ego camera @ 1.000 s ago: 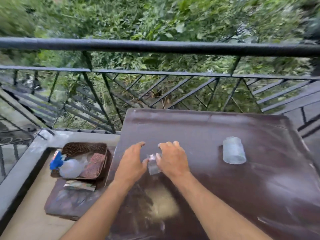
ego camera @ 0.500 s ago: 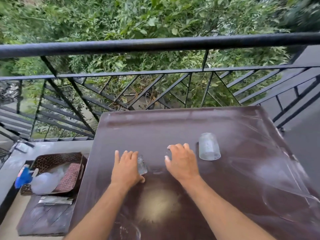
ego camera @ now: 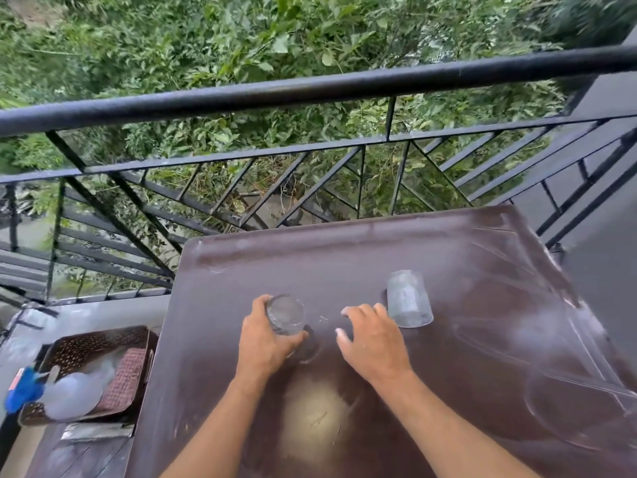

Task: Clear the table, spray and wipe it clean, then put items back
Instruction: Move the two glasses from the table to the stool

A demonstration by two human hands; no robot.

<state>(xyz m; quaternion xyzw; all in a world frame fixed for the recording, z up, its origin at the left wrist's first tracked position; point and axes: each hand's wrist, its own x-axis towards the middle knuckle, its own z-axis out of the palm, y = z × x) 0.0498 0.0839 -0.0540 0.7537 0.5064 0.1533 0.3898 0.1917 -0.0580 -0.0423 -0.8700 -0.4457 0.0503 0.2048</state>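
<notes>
A dark brown table (ego camera: 482, 339) with pale smears fills the lower right of the head view. My left hand (ego camera: 265, 343) grips a clear glass (ego camera: 286, 313) held tilted just above the tabletop, its round end toward me. A second clear glass (ego camera: 408, 300) stands upside down on the table to the right. My right hand (ego camera: 370, 339) hovers over the table between the two glasses, fingers spread, holding nothing, its fingertips close to the upside-down glass.
A black metal railing (ego camera: 310, 88) runs behind the table, with greenery beyond. Lower left, on a low wooden surface, a woven tray (ego camera: 124, 381) holds a spray bottle (ego camera: 65, 395) with a blue trigger and a mat.
My left hand has taken the small glass alone and tipped it up off the table. My right hand has let go and moved right toward the upside-down glass. The camera swung left.
</notes>
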